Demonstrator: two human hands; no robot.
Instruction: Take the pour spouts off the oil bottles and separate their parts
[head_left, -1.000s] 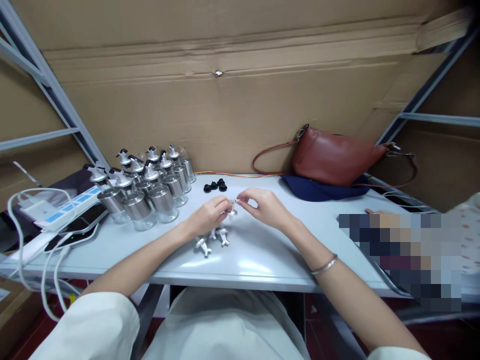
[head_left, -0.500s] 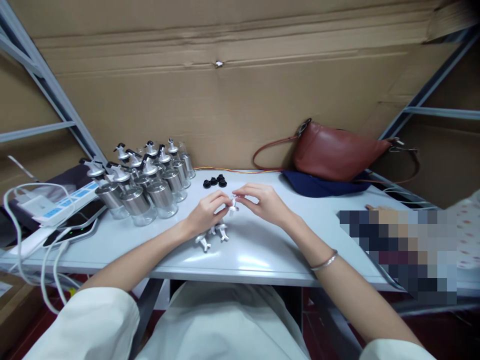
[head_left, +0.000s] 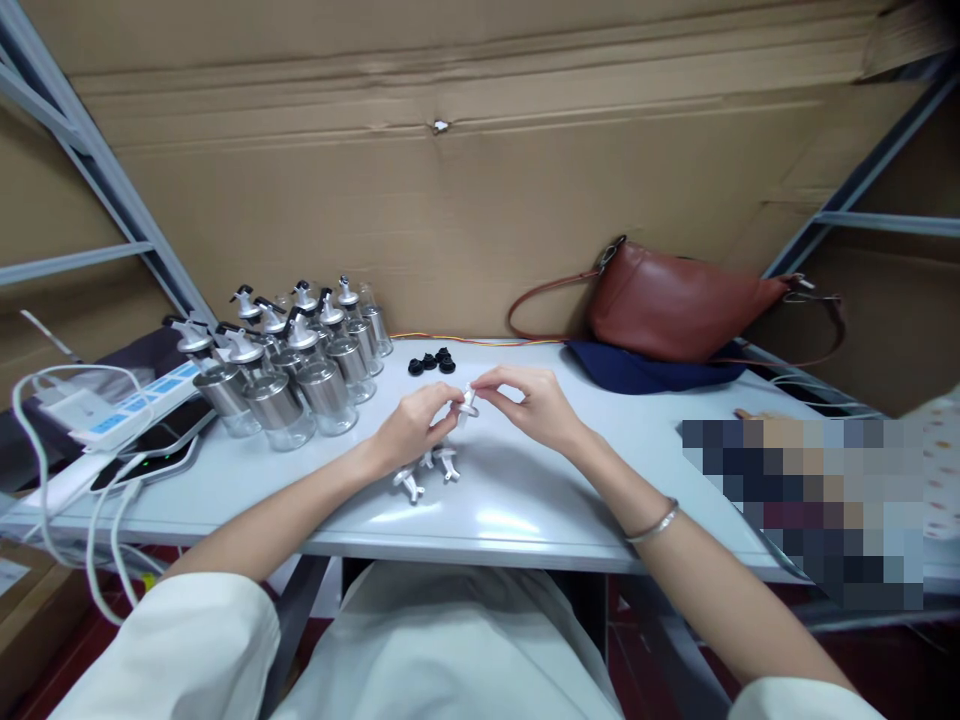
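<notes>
A small silver pourer spout [head_left: 468, 406] is held up over the middle of the table. My left hand [head_left: 417, 424] pinches it from the left between thumb and fingers. On the other side, the fingertips of my right hand [head_left: 534, 404] close on its upper end. Several more silver spouts lie on the table just below my left hand, one of them nearest the front [head_left: 409, 485]. Beyond my hands sits a small cluster of black stoppers [head_left: 433, 362].
Glass bottles with steel sleeves [head_left: 276, 402], many topped with spouts, crowd the left. A power strip [head_left: 139, 405] and white cables lie farther left. At back right, a brown bag [head_left: 675, 300] rests on dark blue cloth [head_left: 645, 375]. Cardboard [head_left: 465, 230] stands behind; a pixelated patch covers the right.
The spout has turned slightly between my fingers, and its flange shows more clearly. Both hands stay in nearly the same place. The camera view has shifted a little.
</notes>
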